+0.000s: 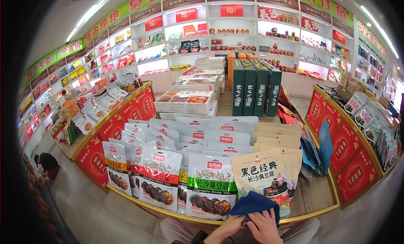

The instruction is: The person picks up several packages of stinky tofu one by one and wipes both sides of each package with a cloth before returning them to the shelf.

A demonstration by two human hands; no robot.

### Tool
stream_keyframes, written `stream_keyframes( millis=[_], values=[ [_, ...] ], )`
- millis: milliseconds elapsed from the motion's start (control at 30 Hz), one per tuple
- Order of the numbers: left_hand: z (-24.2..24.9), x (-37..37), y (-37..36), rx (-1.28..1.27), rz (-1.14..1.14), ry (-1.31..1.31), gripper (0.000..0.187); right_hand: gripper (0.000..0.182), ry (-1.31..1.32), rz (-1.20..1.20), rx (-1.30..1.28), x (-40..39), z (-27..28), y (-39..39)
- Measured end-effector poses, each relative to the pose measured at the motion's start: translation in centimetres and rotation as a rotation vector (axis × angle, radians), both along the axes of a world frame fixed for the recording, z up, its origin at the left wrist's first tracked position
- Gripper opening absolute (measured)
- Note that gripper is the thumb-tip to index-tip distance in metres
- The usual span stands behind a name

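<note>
My left hand [232, 226] is at the bottom centre, its fingers wrapped round the lower left edge of a dark blue cloth [255, 205]. On the front of that cloth lies my right hand [264, 227], fingers spread and pointing up. Just behind the cloth stands a beige pouch [257, 171] with black lettering, its lower part covered by the blue fabric. A white and green pouch [211, 183] is upright to the left. Further left stand a white and red pouch [159, 176] and a white and orange one [117, 168].
A gold-edged display table [311, 202] holds the pouches, white boxes [185, 102] and green boxes [249, 90]. Red-panelled stands flank it on both sides. Lit shelves line the back wall. A person in dark clothing [48, 164] is low at the far left.
</note>
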State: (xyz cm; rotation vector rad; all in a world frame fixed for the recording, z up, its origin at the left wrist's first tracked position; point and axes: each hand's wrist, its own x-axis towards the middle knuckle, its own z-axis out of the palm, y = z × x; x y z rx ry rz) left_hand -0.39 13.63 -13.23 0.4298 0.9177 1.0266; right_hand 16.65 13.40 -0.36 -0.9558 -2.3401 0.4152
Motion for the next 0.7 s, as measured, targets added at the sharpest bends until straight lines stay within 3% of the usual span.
stream_keyframes(
  millis=[100,133,300,367,500,700],
  values=[
    [3.7,0.4,-0.1,0.119,0.015,-0.046,0.038,0.039,-0.006,-0.091,0.001,1.1,-0.1,0.6],
    [7.1,0.1,-0.8,0.167,-0.034,-0.148,0.039,0.041,-0.028,-0.138,0.014,1.4,-0.5,0.9],
    [6.5,-0.3,-0.9,0.346,-0.216,-0.108,0.044,0.048,-0.032,-0.36,0.026,3.2,-2.5,2.6],
    [10.7,0.1,-2.6,0.433,-0.061,0.018,0.044,0.047,0.058,-0.352,0.004,3.5,-2.7,2.5],
    [10.9,0.0,-3.1,0.47,-0.048,0.051,0.039,0.047,0.191,-0.423,0.047,4.5,-4.1,2.8],
    [11.2,-0.2,-3.6,0.578,-0.021,0.15,0.033,0.048,0.583,-0.355,-0.01,4.8,2.5,1.3]
  ],
)
